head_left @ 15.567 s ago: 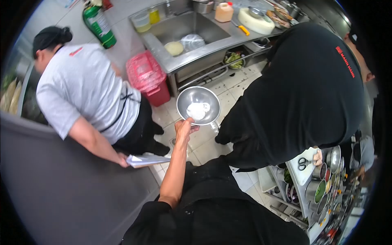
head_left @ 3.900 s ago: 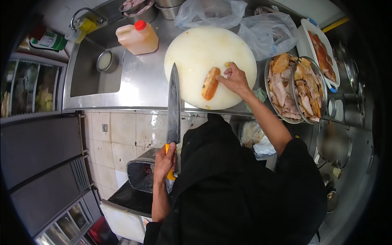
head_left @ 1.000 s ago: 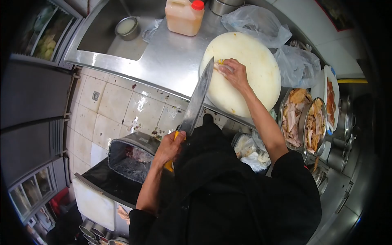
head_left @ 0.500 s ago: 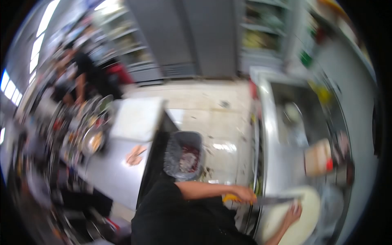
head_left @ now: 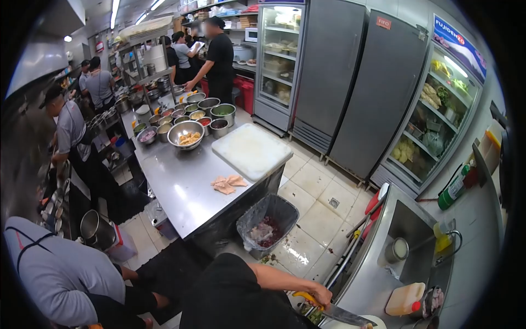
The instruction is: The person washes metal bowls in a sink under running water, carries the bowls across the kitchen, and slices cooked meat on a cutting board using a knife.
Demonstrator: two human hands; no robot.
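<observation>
Yellow-handled, the knife [head_left: 347, 315] was clamped in the left hand [head_left: 319, 295], its long blade running out from the fist over the pale board [head_left: 379, 321]; I couldn't tell the right hand's state.

At 5 o'clock the left grip [head_left: 322, 296] is wrapped round the yellow handle of a knife [head_left: 346, 316], its blade overlapping a white board [head_left: 350, 324] cut off by the bottom edge, with a sink [head_left: 415, 226] at 4 o'clock and a red-capped jug [head_left: 403, 299] between 4 and 5. A lined bin [head_left: 286, 211] stands at 6 o'clock, beside a steel bench [head_left: 167, 175] carrying pink meat pieces [head_left: 228, 183] toward 8, a rectangular cutting board [head_left: 253, 151] near the centre and metal bowls at 10. Between 12 and 3 o'clock, 2 grey doors [head_left: 353, 98] stand between glass-fronted fridges [head_left: 433, 118], while a person in a grey shirt [head_left: 52, 274] bends at 8.
</observation>
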